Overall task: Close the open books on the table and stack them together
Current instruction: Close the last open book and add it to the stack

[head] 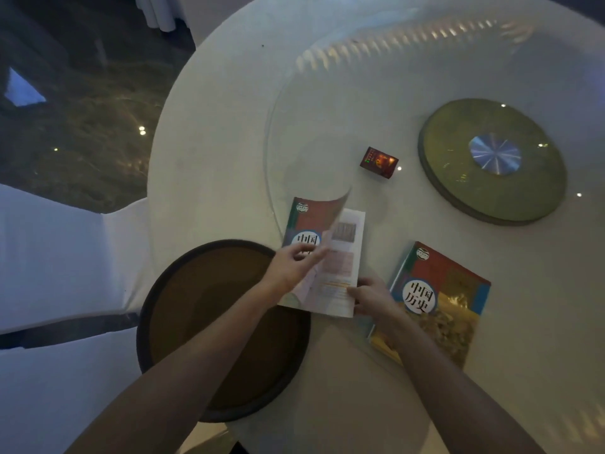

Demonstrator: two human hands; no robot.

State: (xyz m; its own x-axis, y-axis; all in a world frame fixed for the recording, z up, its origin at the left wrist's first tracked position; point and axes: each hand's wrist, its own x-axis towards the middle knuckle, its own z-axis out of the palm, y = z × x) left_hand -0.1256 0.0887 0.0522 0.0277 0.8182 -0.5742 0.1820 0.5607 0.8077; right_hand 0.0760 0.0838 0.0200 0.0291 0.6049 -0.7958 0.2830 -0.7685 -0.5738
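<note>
A textbook (343, 257) lies partly open in front of me on the white round table (212, 142). Its front cover (304, 221) is lifted and blurred, swinging over the pages. My left hand (294, 263) holds that cover near its lower edge. My right hand (373, 296) rests on the book's lower right corner, fingers on the page. A second textbook (448, 290) with the same red, green and yellow cover lies closed just to the right, partly under my right wrist.
A dark round tray (176, 290) sits at the table's near edge under my left forearm. A small red box (379, 162) lies beyond the books. A green turntable base (458, 198) shows under the glass lazy Susan. White-covered chairs (59, 257) stand at left.
</note>
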